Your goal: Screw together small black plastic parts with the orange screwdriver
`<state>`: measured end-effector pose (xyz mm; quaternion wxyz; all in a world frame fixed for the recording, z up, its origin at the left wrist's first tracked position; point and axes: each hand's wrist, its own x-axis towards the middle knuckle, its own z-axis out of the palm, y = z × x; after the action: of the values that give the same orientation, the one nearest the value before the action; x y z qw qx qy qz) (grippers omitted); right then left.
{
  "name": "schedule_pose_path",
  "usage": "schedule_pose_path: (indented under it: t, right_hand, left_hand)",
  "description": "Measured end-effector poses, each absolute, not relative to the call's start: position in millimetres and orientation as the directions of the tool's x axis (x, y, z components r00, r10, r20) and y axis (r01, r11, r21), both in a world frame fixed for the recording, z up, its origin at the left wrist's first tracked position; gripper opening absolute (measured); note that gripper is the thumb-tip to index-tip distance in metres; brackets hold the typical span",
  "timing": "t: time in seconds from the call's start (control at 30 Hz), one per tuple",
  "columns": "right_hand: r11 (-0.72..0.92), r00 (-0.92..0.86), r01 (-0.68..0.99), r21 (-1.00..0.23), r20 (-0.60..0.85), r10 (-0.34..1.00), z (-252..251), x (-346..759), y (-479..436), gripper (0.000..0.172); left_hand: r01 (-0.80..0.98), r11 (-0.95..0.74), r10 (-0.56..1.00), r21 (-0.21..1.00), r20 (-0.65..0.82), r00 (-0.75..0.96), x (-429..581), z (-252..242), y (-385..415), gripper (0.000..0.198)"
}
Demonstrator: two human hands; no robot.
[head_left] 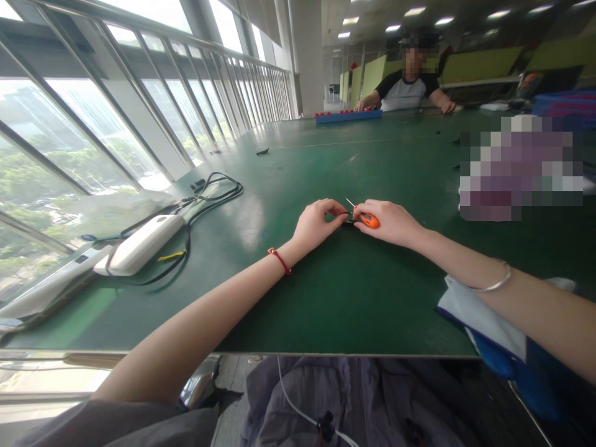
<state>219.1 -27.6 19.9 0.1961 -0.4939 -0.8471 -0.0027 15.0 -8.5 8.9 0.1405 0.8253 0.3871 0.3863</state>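
Head view: pinching small dark part [348, 217] with left hand [319, 223] on tabletop [354, 292], well right of white device [142, 243]. Gripping orange screwdriver [367, 218] in right hand [391, 222], tip raised off part. Likely positioned only; driving not begun.

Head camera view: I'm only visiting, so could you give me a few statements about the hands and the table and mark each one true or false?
1. The right hand holds an orange-handled screwdriver. True.
2. The left hand lies flat, far from the right one. False: it pinches a small dark part right beside the right hand.
3. The table is red. False: it is green.
4. A red cord sits on the left wrist. True.
5. The white device with black cables lies on the person's right. False: it lies on the left, near the windows.
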Motion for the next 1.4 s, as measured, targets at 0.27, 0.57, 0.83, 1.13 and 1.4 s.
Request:
schedule_pose_path:
  t: [0.27, 0.57, 0.83, 1.13, 1.4]
  right_hand:
    - [0.606, -0.478, 0.776, -0.177, 0.461, 0.747, 21.1, 220.5, -28.6, 0.018]
    - [0.600, -0.476, 0.780, -0.176, 0.455, 0.753, 19.2, 223.1, -25.9, 0.017]
    - [0.612, -0.450, 0.761, -0.217, 0.502, 0.738, 24.9, 226.8, -27.7, 0.017]
    - [0.602, -0.454, 0.771, -0.208, 0.484, 0.748, 23.1, 228.3, -25.3, 0.015]
    - [0.594, -0.464, 0.775, -0.216, 0.443, 0.767, 24.5, 228.6, -26.6, 0.017]
  left_hand:
    - [0.541, -0.738, 0.665, 0.402, 0.565, 0.488, 15.9, 8.8, -12.3, 0.006]
    - [0.567, -0.759, 0.634, 0.320, 0.564, 0.529, 18.8, 9.5, -14.3, 0.008]
    - [0.532, -0.751, 0.654, 0.391, 0.547, 0.523, 11.8, 16.6, -10.5, 0.005]
    - [0.517, -0.745, 0.664, 0.423, 0.393, 0.636, 15.2, 8.7, -7.3, 0.008]
    - [0.727, -0.483, 0.837, 0.489, 0.501, 0.218, -78.7, 37.4, 44.6, 0.017]
